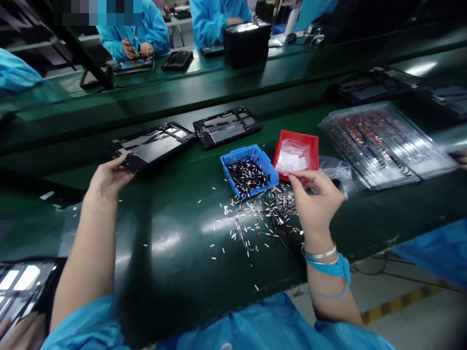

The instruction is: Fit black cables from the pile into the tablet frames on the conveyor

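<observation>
Here the left hand (111, 180) is clamped on the near corner of the dark device frame (156, 143), thumb over the top, at the left end of the bench (175, 272), while the right hand (317, 199) has thumb and forefinger drawn close together by the near rim of the red tray (314, 153), and whether anything tiny sits between them I can't tell! That one-corner grip worries me: a slip or twist there could knock the frame into the second frame (228, 127) just beside it. Under the right hand lies the loose cable pile (282, 201), where a low wrist could drag strands along, and the blue wristband (330, 266) with its hanging loop could snag one too. Just left, the blue tray (237, 154) is crammed with short dark cables, so a bump could spill more, and around it those scattered white slips (226, 210) could easily stick to fingers or slide under a frame
</observation>
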The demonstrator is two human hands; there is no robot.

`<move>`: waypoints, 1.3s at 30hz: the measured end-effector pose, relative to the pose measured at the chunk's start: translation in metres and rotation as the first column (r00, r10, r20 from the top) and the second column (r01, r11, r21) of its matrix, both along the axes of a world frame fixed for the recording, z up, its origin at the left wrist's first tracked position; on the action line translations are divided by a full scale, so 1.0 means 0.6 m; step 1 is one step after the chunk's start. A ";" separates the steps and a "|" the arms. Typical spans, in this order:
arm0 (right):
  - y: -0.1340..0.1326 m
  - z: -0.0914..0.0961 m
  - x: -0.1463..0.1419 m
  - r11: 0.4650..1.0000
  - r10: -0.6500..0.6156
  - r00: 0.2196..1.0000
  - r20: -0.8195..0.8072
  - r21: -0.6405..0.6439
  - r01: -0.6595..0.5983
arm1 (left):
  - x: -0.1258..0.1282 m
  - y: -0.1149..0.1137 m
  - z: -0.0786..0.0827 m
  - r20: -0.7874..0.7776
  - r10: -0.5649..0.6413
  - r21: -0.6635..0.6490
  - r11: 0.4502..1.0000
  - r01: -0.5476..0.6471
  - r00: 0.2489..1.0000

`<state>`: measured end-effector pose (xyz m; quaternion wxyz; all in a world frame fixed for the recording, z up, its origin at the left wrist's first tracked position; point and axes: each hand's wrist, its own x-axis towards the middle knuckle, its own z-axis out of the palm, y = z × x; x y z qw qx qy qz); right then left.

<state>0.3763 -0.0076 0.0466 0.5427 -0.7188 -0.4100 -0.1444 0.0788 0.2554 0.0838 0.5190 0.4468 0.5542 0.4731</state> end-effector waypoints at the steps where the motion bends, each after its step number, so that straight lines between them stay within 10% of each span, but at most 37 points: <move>1: 0.000 -0.001 0.000 1.000 -0.003 1.000 -0.019 0.001 0.003 | -0.006 -0.027 0.003 0.051 0.035 -0.023 0.999 -0.034 0.998; 9: 0.011 -0.009 -0.006 0.989 0.074 0.975 -0.210 0.141 -0.045 | -0.069 -0.309 -0.047 0.277 0.235 -0.168 0.966 -0.194 0.932; 13: 0.014 -0.008 -0.014 0.975 0.173 0.931 -0.320 0.192 -0.115 | -0.086 -0.462 -0.099 0.421 0.072 -0.336 0.938 0.082 0.904; 18: 0.009 0.010 -0.095 0.890 0.441 0.734 -0.516 0.146 -0.431 | -0.074 -0.568 -0.118 0.668 -0.235 -0.479 0.590 0.650 0.706; 24: 0.024 0.010 -0.246 0.516 0.542 0.312 -0.780 0.017 -0.856 | -0.124 -0.531 -0.082 0.685 -0.699 -0.062 0.224 0.973 0.205; 25: 0.030 0.006 -0.266 0.466 0.527 0.273 -0.804 0.005 -0.885 | -0.137 -0.522 -0.074 0.559 -0.801 -0.005 0.255 0.967 0.214; 27: 0.041 -0.003 -0.299 0.384 0.503 0.236 -0.831 -0.029 -0.923 | -0.160 -0.507 -0.066 0.171 -0.868 0.091 0.485 0.869 0.466; 30: 0.054 -0.017 -0.330 0.311 0.490 0.241 -0.838 -0.091 -0.946 | -0.180 -0.489 -0.083 -0.488 -0.389 0.350 0.732 0.584 0.781; 33: 0.059 -0.028 -0.344 0.295 0.499 0.320 -0.805 -0.189 -0.937 | -0.187 -0.470 -0.119 -0.769 -0.070 0.416 0.699 0.581 0.635; 39: 0.063 -0.037 -0.342 0.319 0.544 0.431 -0.720 -0.297 -0.900 | -0.192 -0.454 -0.144 -0.865 -0.086 0.350 0.602 0.718 0.494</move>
